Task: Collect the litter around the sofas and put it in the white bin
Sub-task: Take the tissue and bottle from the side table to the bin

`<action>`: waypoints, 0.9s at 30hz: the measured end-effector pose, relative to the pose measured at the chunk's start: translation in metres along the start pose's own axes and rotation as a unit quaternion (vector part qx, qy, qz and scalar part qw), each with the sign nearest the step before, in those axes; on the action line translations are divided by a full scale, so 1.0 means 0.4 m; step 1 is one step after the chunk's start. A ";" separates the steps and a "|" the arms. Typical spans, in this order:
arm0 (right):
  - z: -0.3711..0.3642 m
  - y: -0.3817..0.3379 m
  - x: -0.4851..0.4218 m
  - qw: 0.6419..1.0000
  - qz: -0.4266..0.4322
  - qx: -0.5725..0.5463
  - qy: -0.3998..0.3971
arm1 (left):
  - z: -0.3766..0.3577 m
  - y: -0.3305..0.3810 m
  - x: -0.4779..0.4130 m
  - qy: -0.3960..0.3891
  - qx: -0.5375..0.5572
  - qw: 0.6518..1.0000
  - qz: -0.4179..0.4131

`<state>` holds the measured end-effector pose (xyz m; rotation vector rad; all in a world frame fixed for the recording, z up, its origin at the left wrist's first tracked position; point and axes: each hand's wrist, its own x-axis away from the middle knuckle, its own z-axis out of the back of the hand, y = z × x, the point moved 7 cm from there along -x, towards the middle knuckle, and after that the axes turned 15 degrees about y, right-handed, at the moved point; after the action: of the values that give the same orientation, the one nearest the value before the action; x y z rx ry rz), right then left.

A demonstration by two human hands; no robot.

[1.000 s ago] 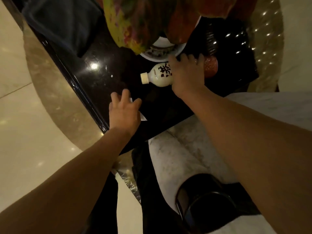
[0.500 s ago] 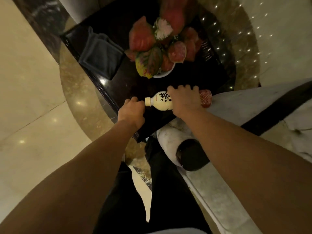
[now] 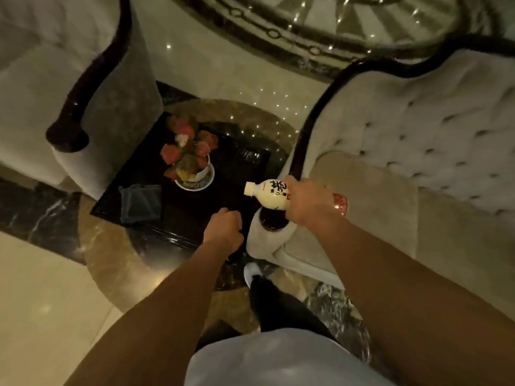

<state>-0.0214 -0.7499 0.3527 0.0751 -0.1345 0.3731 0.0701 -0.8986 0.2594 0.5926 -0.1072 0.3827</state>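
Observation:
My right hand [image 3: 308,203] is closed around a white plastic bottle [image 3: 266,192] with black characters and a cream cap. It holds the bottle sideways in the air above the sofa's armrest [image 3: 267,240]. A red patterned container [image 3: 340,205] sticks out of the same hand on the right. My left hand [image 3: 224,229] is a closed fist over the near corner of the black side table [image 3: 178,221]. The paper scrap it covered earlier is hidden inside it. No white bin is in view.
A potted plant with red leaves [image 3: 188,157] stands on a saucer on the table, and a folded dark cloth [image 3: 142,203] lies to its left. A tufted beige sofa [image 3: 412,129] is on the right and another sofa [image 3: 108,79] on the left. My leg and white shoe [image 3: 250,274] are below.
My right hand lifted the bottle and the red container off the table toward the sofa arm. My left hand closed over the paper scrap and pulled back. The view rose away from the table.

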 end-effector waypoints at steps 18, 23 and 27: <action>-0.227 1.054 1.346 0.863 -0.482 -0.148 0.033 | -0.764 0.998 0.877 -0.207 -0.155 0.884 -0.390; -0.327 1.349 1.929 0.732 -0.667 -0.136 -0.003 | -1.070 1.301 1.381 -0.355 -0.132 0.771 -0.512; -0.385 1.532 2.192 0.654 -0.744 -0.139 0.013 | -1.250 1.472 1.621 -0.416 -0.156 0.687 -0.575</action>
<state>0.5798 0.1481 0.3571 -0.1396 -0.0636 -1.3298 0.4396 0.0393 0.2892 0.3493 -0.6236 -1.1659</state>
